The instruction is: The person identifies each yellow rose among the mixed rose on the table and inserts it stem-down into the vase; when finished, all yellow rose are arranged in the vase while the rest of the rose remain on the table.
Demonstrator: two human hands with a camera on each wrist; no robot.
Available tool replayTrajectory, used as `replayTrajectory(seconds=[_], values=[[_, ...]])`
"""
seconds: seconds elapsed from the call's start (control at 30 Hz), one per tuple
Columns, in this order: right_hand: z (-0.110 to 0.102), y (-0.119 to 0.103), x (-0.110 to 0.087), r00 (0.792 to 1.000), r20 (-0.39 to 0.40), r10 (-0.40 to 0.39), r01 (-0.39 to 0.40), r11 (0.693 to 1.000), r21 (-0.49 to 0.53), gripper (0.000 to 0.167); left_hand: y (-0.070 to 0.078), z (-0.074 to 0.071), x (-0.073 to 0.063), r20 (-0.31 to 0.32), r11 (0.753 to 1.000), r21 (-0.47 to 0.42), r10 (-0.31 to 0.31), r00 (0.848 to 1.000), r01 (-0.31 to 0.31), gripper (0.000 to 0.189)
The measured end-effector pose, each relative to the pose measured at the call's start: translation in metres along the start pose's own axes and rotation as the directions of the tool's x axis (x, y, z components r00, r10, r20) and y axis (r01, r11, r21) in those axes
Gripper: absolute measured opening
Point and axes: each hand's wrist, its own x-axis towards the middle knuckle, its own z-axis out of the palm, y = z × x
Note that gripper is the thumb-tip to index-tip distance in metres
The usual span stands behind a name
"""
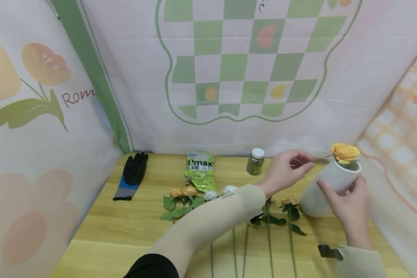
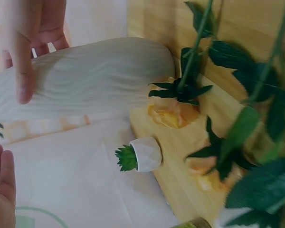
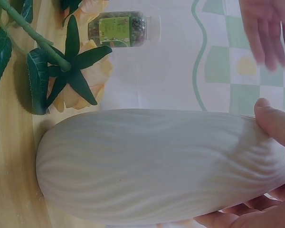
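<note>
My right hand (image 1: 354, 208) grips a white ribbed vase (image 1: 316, 193) just below its rim, thumb on one side and fingers on the other. A yellow rose (image 1: 346, 153) sits in the vase, its bloom above the mouth and its stem hidden inside. Left of the rim, my left hand (image 1: 285, 168) hovers with loosely bent fingers and holds nothing; in the right wrist view this left hand (image 3: 268, 35) is apart from the vase. Close to the vase's base lies a yellow-orange rose (image 1: 289, 200) with dark green leaves.
More long-stemmed roses lie along the table, including orange ones (image 1: 182, 192) and white ones (image 1: 230, 189), partly behind my left arm. Farther back are a white-capped jar (image 1: 255, 164), a green packet (image 1: 199, 172) and a black glove (image 1: 135, 170). A small potted succulent (image 2: 146, 155) stands near the back cloth.
</note>
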Motion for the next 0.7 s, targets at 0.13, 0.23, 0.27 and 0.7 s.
replayTrajectory(seconds=[0.13,0.23,0.27,0.7], values=[[0.001,-0.001,0.000,1.000,-0.002,0.012,-0.012,1.000,-0.010,0.096,-0.006,-0.027,-0.027,-0.008,0.997,-0.078,0.009,1.000,-0.009,0.015],[0.001,-0.002,0.000,1.000,0.004,0.018,-0.018,1.000,-0.017,0.097,-0.014,-0.052,-0.051,-0.006,0.992,-0.129,-0.013,1.000,0.012,0.018],[0.001,-0.002,0.000,1.000,0.006,0.020,-0.020,1.000,-0.015,0.097,-0.017,-0.061,-0.060,-0.004,0.989,-0.145,-0.036,0.999,0.035,0.019],[0.001,-0.001,0.002,0.999,0.002,0.040,-0.039,0.999,-0.019,0.095,-0.044,-0.198,-0.187,-0.169,0.950,-0.108,-0.308,0.936,0.293,0.029]])
